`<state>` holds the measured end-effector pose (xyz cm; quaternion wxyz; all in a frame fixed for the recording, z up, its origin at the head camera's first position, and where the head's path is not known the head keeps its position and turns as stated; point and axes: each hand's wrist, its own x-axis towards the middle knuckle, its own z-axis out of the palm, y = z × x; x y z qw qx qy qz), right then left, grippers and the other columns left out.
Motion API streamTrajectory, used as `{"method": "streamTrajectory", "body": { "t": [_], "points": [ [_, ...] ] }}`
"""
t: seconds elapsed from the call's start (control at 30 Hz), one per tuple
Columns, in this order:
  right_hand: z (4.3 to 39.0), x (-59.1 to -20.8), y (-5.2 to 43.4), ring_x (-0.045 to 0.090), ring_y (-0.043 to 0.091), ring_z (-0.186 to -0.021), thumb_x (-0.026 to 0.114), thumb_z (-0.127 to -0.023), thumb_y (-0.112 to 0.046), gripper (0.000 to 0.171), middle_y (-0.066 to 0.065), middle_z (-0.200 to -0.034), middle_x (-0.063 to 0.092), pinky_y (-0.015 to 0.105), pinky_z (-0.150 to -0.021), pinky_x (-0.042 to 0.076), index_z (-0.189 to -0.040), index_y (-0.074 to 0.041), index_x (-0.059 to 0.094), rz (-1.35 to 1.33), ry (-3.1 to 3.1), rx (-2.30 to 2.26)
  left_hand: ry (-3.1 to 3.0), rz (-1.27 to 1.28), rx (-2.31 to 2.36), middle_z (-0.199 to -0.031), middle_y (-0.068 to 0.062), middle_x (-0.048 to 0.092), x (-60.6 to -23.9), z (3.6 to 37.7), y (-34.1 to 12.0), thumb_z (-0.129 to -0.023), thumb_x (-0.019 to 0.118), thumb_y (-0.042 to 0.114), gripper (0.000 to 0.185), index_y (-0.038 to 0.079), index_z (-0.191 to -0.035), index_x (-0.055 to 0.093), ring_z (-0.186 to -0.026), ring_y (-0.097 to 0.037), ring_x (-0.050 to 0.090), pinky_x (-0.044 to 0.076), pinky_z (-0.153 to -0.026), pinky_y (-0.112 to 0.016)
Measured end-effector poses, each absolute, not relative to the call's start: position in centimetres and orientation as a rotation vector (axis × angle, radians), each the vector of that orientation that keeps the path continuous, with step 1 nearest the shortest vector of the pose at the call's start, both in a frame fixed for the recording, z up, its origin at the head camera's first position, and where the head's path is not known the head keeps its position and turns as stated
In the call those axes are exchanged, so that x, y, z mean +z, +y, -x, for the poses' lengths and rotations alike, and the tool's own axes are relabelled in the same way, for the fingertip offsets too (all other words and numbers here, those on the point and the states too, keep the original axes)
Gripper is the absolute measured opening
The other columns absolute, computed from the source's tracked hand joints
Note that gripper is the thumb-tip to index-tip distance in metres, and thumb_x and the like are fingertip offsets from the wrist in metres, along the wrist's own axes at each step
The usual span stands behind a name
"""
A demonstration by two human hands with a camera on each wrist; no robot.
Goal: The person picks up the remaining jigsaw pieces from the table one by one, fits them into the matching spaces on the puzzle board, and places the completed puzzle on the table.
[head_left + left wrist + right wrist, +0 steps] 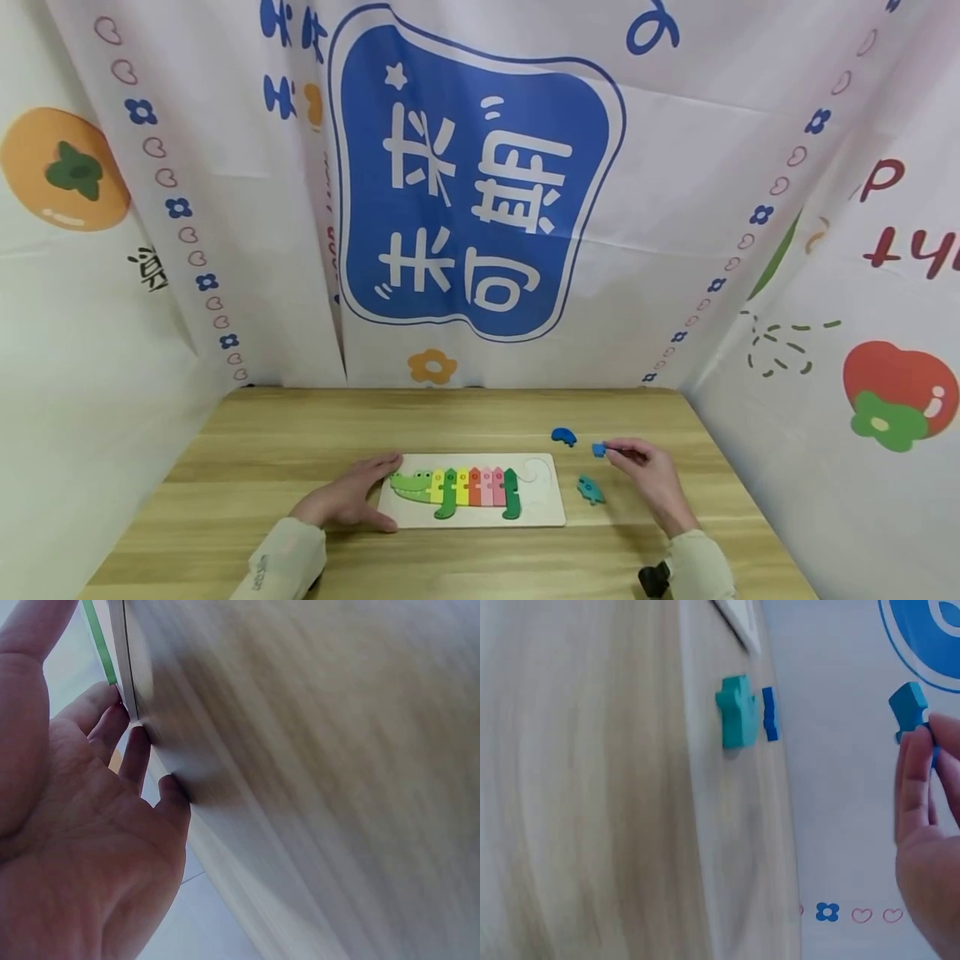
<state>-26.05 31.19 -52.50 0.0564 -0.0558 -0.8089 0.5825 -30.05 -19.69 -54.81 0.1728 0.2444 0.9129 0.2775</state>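
A crocodile puzzle board point(536, 510) lies on the table, with a green head and several coloured body pieces in it; a bare outlined area is at its right end. My left hand point(348, 496) rests at the board's left end, thumb by the near corner and fingers by the far corner. In the left wrist view, fingertips touch the table beside the board's edge. My right hand point(651, 479) pinches a blue puzzle piece point(910, 705) above the table, right of the board. A darker blue part shows between the fingers; whether it is a second piece I cannot tell.
A dark blue curved puzzle piece point(563, 436) lies beyond the board's far right corner. Closer in, a teal puzzle piece point(590, 490) lies just right of the board. Printed cloth point(480, 358) hangs behind the wooden table point(300, 417) and along both sides.
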Motion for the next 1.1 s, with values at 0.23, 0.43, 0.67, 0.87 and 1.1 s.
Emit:
{"method": "streamTrajectory", "body": {
  "t": [0.23, 0.43, 0.67, 0.87, 1.1],
  "points": [
    [26.0, -51.9, 29.8, 0.067, 0.01, -0.1, 0.077, -0.093, -0.006, 0.032, 0.018, -0.128, 0.065, 0.019, -0.088, 0.058, -0.123, 0.002, 0.07, 0.035, -2.343, 1.861, 2.589, -0.685, 0.816, -0.169, -0.022, 0.027, -54.9, 29.7, -20.0, -0.077, 0.09, 0.046, 0.108, 0.004, -0.16, 0.035, -0.152, -0.055, 0.022, 0.023, -0.118, -0.074],
    [25.9, -51.7, 29.3, 0.066, 0.012, -0.101, 0.079, -0.091, -0.007, 0.042, 0.018, -0.126, 0.067, 0.02, -0.087, 0.058, -0.131, 0.0, 0.066, 0.013, -2.344, 1.876, 2.588, -0.688, 0.825, -0.169, -0.021, 0.027, -55.0, 29.6, -20.0, -0.077, 0.091, 0.044, 0.108, 0.004, -0.16, 0.035, -0.152, -0.054, 0.022, 0.025, -0.117, -0.074],
    [26.0, -51.1, 28.7, 0.065, 0.015, -0.105, 0.077, -0.093, -0.009, 0.043, 0.014, -0.124, 0.067, 0.02, -0.09, 0.057, -0.133, -0.002, 0.065, 0.012, -2.357, 1.897, 2.593, -0.704, 0.819, -0.168, -0.024, 0.026, -55.0, 29.8, -20.0, -0.078, 0.088, 0.049, 0.11, 0.003, -0.161, 0.033, -0.15, -0.056, 0.021, 0.025, -0.116, -0.075],
    [26.1, -51.0, 28.0, 0.066, 0.018, -0.102, 0.071, -0.097, -0.005, 0.038, 0.015, -0.119, 0.067, 0.027, -0.093, 0.059, -0.134, -0.001, 0.064, -0.012, -2.399, 1.922, 2.575, -0.64, 0.852, -0.169, -0.021, 0.025, -54.7, 29.8, -19.8, -0.076, 0.091, 0.046, 0.11, 0.005, -0.161, 0.034, -0.153, -0.054, 0.02, 0.021, -0.119, -0.075],
    [26.2, -51.5, 26.8, 0.072, 0.029, -0.099, 0.058, -0.103, 0.001, 0.037, 0.018, -0.119, 0.062, 0.041, -0.093, 0.061, -0.14, -0.001, 0.06, -0.064, -2.428, 1.977, 2.578, -0.604, 0.834, -0.17, -0.019, 0.026, -54.6, 29.7, -19.6, -0.075, 0.091, 0.043, 0.108, 0.007, -0.161, 0.036, -0.153, -0.052, 0.022, 0.022, -0.12, -0.072]
  ]
}}
